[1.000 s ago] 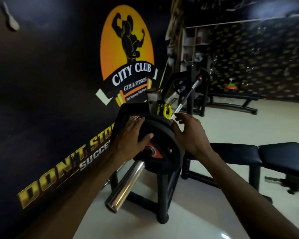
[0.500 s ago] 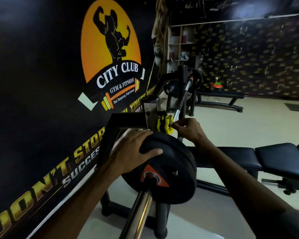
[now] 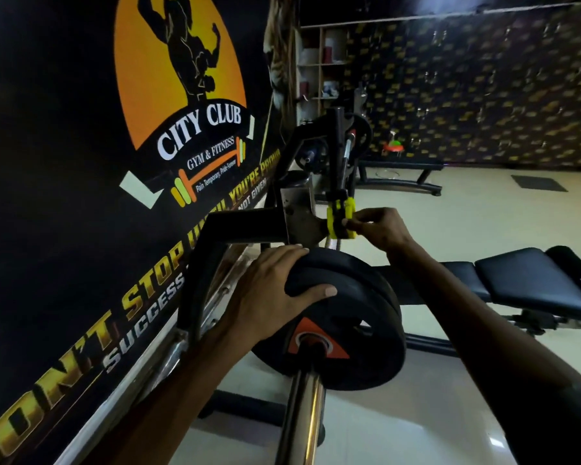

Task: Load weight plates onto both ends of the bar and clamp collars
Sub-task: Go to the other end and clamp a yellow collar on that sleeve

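Black weight plates [image 3: 356, 317] with an orange triangle at the hub sit on the near chrome sleeve of the bar [image 3: 302, 414]. My left hand [image 3: 272, 293] rests on top of the plates, thumb over the front face. My right hand [image 3: 379, 229] pinches a yellow collar [image 3: 341, 216] that hangs by the rack's upright, just beyond the plates. The bar runs away from me to its far end [image 3: 349, 139], where another dark plate [image 3: 363, 129] shows.
The black bench rack frame [image 3: 249, 223] stands to the left, close to a dark wall with a gym logo [image 3: 182, 95]. A black padded bench [image 3: 517, 280] lies to the right. Another bench frame [image 3: 399, 169] stands farther back on the pale floor.
My right hand left the plate's rim and reached up to the yellow collar, taking it between its fingers. My left hand stayed on the plates. My view moved closer and lower.
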`<state>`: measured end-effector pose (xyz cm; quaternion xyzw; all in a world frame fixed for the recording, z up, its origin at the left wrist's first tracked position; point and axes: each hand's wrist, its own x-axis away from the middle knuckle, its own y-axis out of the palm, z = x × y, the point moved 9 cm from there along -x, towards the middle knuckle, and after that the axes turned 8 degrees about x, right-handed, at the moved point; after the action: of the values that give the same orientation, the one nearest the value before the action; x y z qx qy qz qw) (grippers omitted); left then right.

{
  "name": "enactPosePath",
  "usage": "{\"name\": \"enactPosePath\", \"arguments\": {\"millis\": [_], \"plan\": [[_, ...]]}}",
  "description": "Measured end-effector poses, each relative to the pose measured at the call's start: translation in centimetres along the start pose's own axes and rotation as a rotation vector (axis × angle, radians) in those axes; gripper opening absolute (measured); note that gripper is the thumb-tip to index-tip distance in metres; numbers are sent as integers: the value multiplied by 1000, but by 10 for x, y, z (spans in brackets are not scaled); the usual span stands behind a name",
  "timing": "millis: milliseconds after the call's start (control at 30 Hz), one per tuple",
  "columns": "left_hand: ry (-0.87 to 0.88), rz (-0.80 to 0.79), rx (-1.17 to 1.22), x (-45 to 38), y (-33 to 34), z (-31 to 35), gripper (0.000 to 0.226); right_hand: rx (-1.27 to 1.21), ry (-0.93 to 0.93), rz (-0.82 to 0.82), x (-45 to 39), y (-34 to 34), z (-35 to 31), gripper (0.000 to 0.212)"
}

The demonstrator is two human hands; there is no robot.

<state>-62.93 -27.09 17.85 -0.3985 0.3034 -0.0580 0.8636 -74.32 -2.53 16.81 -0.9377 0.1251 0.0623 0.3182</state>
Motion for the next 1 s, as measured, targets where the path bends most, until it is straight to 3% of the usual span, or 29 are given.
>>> {"name": "enactPosePath", "arguments": {"millis": [200,367,533,633,1000], "plan": [[19,-23,11,2,-4,3,84,29,-148,246,54,-52,-47,19],[56,87,183,22,-21,10,53,180,-335,386,135,-65,-98,15],[-30,52,738,48,-27,17,36,328,-407,386,214,-46,-125,22],[-83,-2,920,66,-28,24,35,404,-413,372,254,-25,-133,21],[-230,9,1016,160,-36,24,44,315,-477,363,365,18,-136,17]]}}
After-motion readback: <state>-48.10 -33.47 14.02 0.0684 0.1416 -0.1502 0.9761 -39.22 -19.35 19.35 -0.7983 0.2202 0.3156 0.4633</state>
